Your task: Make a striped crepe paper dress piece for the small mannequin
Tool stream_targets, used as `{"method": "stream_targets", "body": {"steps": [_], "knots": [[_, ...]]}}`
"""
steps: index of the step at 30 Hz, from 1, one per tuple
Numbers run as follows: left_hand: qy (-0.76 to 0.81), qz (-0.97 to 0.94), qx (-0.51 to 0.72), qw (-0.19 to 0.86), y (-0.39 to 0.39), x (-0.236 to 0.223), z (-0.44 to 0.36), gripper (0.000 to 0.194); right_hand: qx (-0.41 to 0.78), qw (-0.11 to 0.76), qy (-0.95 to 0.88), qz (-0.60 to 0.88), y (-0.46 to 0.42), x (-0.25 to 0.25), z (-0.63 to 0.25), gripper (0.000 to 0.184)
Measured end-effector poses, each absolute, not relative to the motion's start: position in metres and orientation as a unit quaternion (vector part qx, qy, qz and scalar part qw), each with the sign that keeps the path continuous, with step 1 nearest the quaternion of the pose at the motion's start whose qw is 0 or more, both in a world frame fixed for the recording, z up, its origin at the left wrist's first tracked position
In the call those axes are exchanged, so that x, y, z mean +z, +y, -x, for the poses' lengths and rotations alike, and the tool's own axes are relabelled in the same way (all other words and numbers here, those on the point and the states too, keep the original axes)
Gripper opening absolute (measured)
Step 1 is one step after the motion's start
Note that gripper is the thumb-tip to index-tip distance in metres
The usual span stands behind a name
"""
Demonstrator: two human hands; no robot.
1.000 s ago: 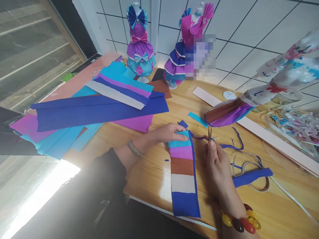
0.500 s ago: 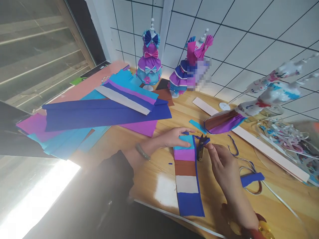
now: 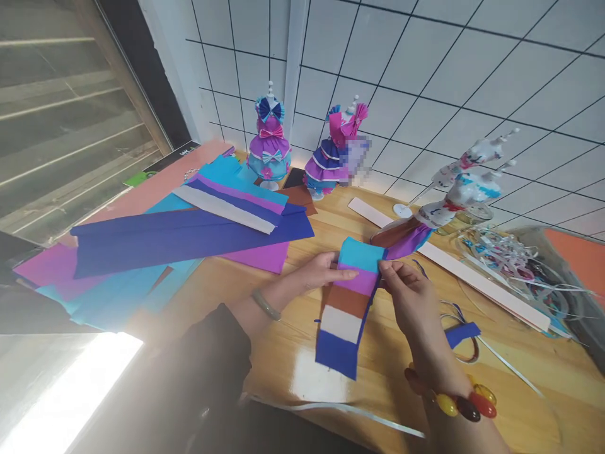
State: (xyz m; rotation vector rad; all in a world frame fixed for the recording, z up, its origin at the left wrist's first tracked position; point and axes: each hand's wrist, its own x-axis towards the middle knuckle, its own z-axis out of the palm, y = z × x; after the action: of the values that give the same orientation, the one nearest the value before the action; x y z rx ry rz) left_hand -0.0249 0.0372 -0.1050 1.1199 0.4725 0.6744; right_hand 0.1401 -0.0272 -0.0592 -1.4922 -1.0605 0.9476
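Note:
A striped paper piece [image 3: 350, 296] with turquoise, purple, brown, white and blue bands hangs lifted above the wooden table [image 3: 293, 353]. My left hand [image 3: 321, 271] pinches its left edge near the purple band. My right hand [image 3: 409, 296], with a beaded bracelet at the wrist, pinches its right edge at the same height. The blue lower end dangles toward the table. Just behind the piece lies a tilted dress form [image 3: 444, 202] with a brown and purple paper skirt.
Sheets of blue, purple and turquoise crepe paper [image 3: 189, 230] cover the table's left. Two dressed mannequin dolls [image 3: 269, 142] stand at the tiled wall. A long white strip [image 3: 472, 274], ribbons, blue paper scraps [image 3: 460, 333] and a clear tray of trimmings [image 3: 510, 265] lie to the right.
The scissors have left my right hand. Both hands have lifted the striped piece off the table, where it lay flat before. The view has tilted upward.

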Motion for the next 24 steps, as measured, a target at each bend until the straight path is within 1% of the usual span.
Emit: {"method": "stream_targets", "body": {"steps": [3, 6, 9, 13, 15, 16, 18, 20, 21, 22, 23, 24], "knots": [[0.212, -0.510, 0.233, 0.800, 0.033, -0.106, 0.023, 0.050, 0.392, 0.582, -0.387, 0.598, -0.021, -0.059, -0.146, 0.030], [0.216, -0.488, 0.191, 0.824, 0.030, -0.106, 0.024, 0.051, 0.399, 0.616, -0.349, 0.582, -0.019, -0.056, -0.150, 0.029], [0.220, -0.455, 0.205, 0.838, 0.030, -0.104, 0.025, 0.045, 0.421, 0.617, -0.332, 0.575, -0.020, -0.051, -0.153, 0.027], [0.225, -0.445, 0.231, 0.836, 0.032, -0.102, 0.027, 0.041, 0.436, 0.600, -0.327, 0.585, -0.030, -0.045, -0.159, 0.029], [0.240, -0.450, 0.234, 0.827, 0.033, -0.103, 0.027, 0.041, 0.437, 0.538, -0.371, 0.617, -0.041, -0.041, -0.165, 0.032], [0.250, -0.452, 0.237, 0.823, 0.034, -0.104, 0.027, 0.041, 0.440, 0.482, -0.415, 0.634, -0.048, -0.038, -0.168, 0.033], [0.268, -0.452, 0.250, 0.813, 0.035, -0.106, 0.027, 0.041, 0.453, 0.333, -0.522, 0.642, -0.065, -0.032, -0.171, 0.031], [0.284, -0.449, 0.276, 0.801, 0.037, -0.108, 0.026, 0.042, 0.483, 0.190, -0.604, 0.605, -0.087, -0.026, -0.170, 0.025], [0.290, -0.443, 0.290, 0.797, 0.038, -0.109, 0.026, 0.043, 0.503, 0.133, -0.627, 0.580, -0.098, -0.024, -0.167, 0.022], [0.295, -0.436, 0.304, 0.794, 0.039, -0.109, 0.026, 0.043, 0.513, 0.098, -0.644, 0.559, -0.110, -0.023, -0.162, 0.021], [0.297, -0.429, 0.318, 0.792, 0.040, -0.108, 0.026, 0.043, 0.508, 0.084, -0.660, 0.547, -0.120, -0.024, -0.156, 0.021], [0.298, -0.422, 0.330, 0.790, 0.041, -0.108, 0.026, 0.042, 0.478, 0.096, -0.676, 0.552, -0.130, -0.026, -0.150, 0.018]]}}
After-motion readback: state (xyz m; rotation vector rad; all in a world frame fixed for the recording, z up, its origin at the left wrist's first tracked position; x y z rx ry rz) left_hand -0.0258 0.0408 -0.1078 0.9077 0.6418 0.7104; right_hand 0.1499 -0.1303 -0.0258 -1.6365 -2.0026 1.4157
